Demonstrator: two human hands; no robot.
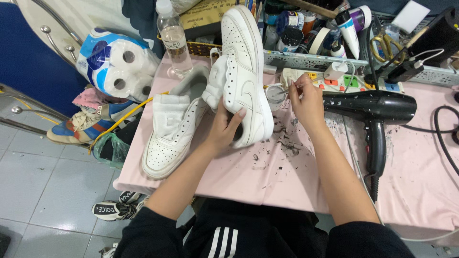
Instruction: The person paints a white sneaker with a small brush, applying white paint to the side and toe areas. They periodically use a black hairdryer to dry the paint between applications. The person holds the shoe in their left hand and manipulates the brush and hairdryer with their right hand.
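Observation:
My left hand grips a white sneaker from below and holds it upright, toe pointing away, above the pink table cover. My right hand pinches a thin brush whose tip reaches toward a small white cup just right of the shoe. A second white sneaker lies flat on the table to the left, toe toward me, tongue pulled open.
A black hair dryer lies on the table at right beside a power strip. Dark flecks dot the cloth. A plastic bottle, a toilet-roll pack and a cluttered tray with paint bottles and scissors stand behind. Shoes rest on the floor at left.

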